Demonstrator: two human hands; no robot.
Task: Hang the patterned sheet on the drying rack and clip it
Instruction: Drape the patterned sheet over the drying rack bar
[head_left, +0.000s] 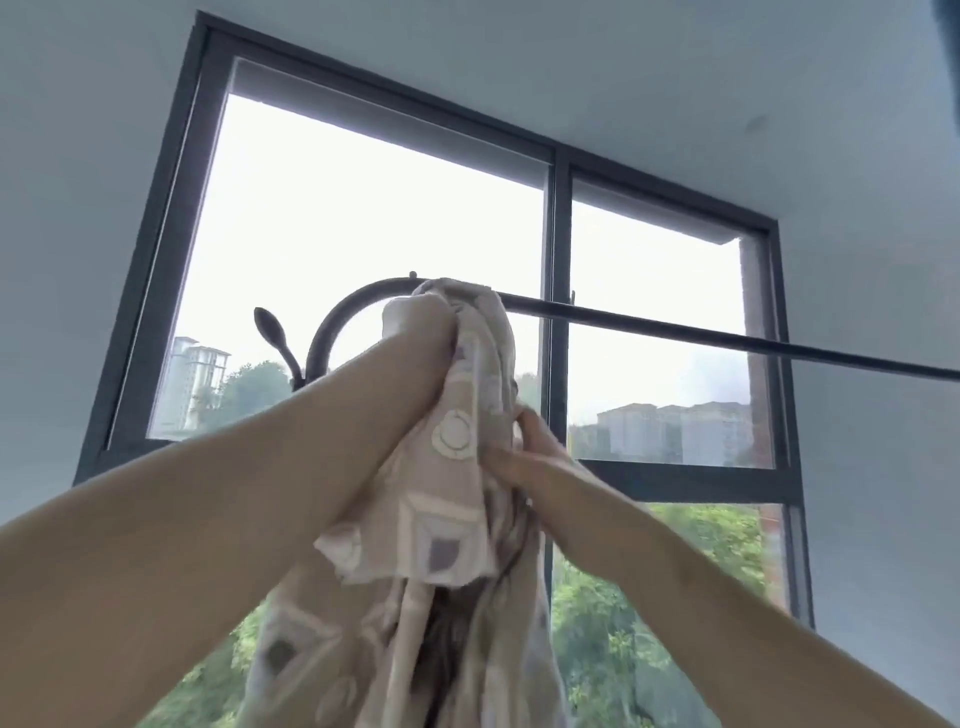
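The person is reaching overhead with both arms, and the patterned sheet (457, 431) is hanging as a thick, twisted bunch between them, its top level with the black rod of the drying rack (727, 340) and its bulk trailing down out of the bottom of the view. The left hand (418, 332) is closing tightly round the top of the bunch, right where the rod is meeting the rack's curved end (332, 332); whether any cloth is already lying over the rod cannot be told. The right hand (522, 457) is gripping the bunch lower down, fingers curling into the folds. Behind them the window frame (556, 260) is standing against a bright sky. The main risk, as I judge it, is that most of the sheet's weight is hanging on the near side, so it is likely to slide back off once a grip is loosening. It is also sitting close to the curved end, where it may catch or slip round rather than spread along the straight bar. No clip is showing.
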